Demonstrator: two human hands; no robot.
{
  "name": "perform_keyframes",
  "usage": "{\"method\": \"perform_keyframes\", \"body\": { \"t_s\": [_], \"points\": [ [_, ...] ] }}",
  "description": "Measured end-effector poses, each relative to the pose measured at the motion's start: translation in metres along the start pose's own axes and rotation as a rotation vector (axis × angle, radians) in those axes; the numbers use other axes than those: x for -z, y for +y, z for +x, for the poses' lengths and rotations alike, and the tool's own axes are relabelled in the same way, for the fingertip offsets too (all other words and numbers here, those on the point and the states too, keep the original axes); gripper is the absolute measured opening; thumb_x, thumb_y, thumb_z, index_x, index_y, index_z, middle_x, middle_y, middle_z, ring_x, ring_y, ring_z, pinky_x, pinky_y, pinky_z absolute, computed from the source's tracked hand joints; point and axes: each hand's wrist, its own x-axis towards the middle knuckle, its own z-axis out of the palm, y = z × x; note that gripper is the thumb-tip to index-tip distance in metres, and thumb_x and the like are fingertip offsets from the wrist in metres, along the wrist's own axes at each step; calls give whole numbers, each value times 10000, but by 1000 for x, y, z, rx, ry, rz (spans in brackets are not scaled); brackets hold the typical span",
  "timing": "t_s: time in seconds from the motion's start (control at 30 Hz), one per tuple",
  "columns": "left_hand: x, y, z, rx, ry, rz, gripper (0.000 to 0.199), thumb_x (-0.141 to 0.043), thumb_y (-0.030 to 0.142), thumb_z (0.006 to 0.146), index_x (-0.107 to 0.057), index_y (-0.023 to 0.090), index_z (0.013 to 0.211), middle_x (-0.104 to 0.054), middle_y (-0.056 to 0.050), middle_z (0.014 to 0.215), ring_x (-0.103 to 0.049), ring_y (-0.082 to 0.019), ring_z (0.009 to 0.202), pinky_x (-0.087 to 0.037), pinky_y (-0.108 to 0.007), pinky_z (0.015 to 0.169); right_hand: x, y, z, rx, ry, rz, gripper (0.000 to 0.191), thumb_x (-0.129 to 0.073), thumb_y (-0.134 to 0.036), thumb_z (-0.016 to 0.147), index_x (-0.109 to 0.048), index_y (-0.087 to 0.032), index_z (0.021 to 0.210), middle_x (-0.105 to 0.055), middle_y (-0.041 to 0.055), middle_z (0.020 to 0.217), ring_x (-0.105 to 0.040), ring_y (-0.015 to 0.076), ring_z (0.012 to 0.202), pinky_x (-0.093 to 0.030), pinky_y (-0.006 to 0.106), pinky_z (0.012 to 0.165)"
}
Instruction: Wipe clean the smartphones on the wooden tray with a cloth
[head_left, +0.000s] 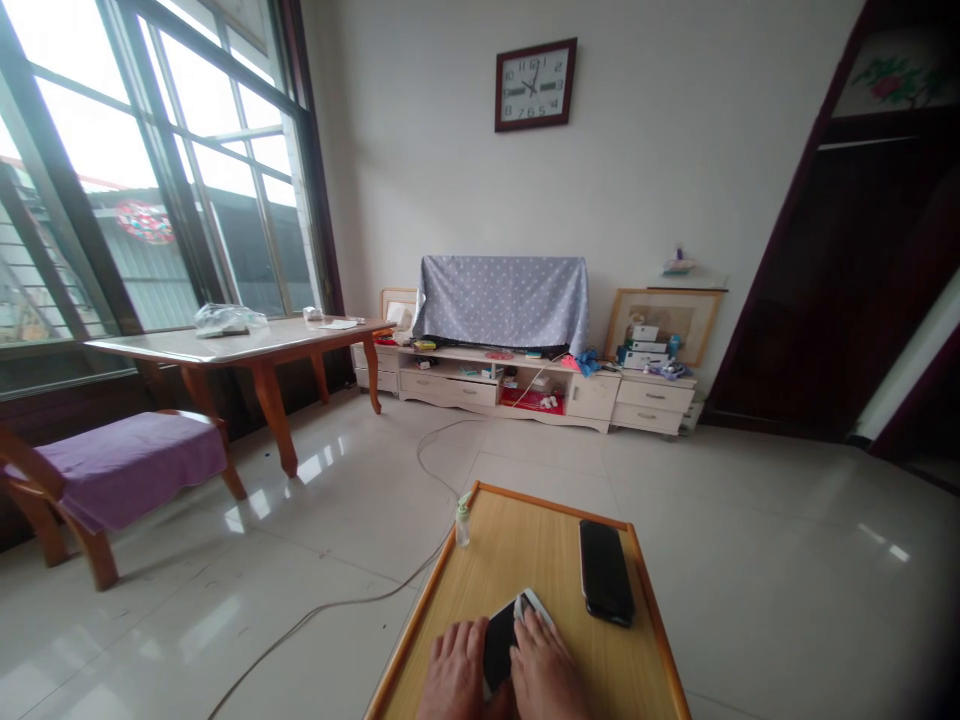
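Note:
My left hand [454,672] and my right hand [544,675] sit close together at the near edge of a low wooden tray table [517,545]. Between them lies a black smartphone [499,640], gripped at its left side by my left hand. A white cloth [531,606] covers its upper right corner, with my right hand pressing on it. Farther along the tabletop, to the right, lies a second black phone [606,572], untouched. A small clear bottle with a green cap [463,525] stands at the far left corner.
A white cable [360,598] trails across the glossy tiled floor beside the low table. To the left stand a wooden table [225,345] and a purple-cushioned bench [127,470]. A cluttered cream cabinet [480,385] lines the far wall.

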Motion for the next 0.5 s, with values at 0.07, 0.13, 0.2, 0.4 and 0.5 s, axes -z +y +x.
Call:
{"method": "perform_keyframes", "body": {
  "t_s": [0.07,0.13,0.2,0.4,0.5],
  "points": [
    [1,1,0,0,2,5,669,-596,493,806,-557,205,1408,-646,-101,1319,-531,-282,1217,-319,-389,1070,-11,9,-8,43,-5,36,555,-388,-352,988,-562,-100,1451,-433,143,1555,-411,324,1453,-326,456,1213],
    [2,1,0,0,-2,12,677,-600,497,804,-551,206,1413,-639,-99,1332,-524,-282,1228,-317,-391,1076,-19,18,-13,54,11,64,529,-434,-374,978,-596,-155,1431,-453,120,1540,-444,331,1429,-361,455,1196],
    [2,2,0,2,-19,16,685,-612,486,792,-546,210,1415,-635,-91,1342,-520,-280,1238,-318,-388,1074,-23,24,-14,47,15,68,515,-461,-389,971,-615,-184,1418,-462,112,1533,-463,334,1416,-379,454,1185],
    [-2,-1,5,27,-55,20,683,-645,385,720,-576,225,1380,-644,-79,1336,-517,-277,1252,-323,-375,1052,-8,9,4,10,6,18,558,-352,-327,990,-561,-89,1449,-439,153,1557,-399,307,1463,-323,450,1211],
    [-8,-6,8,21,-50,40,652,-653,380,728,-593,241,1362,-657,-74,1323,-535,-280,1240,-337,-371,1030,1,-7,22,-15,54,1,569,-303,-289,994,-533,-74,1467,-454,152,1555,-398,290,1466,-305,439,1215]
  ]
}}
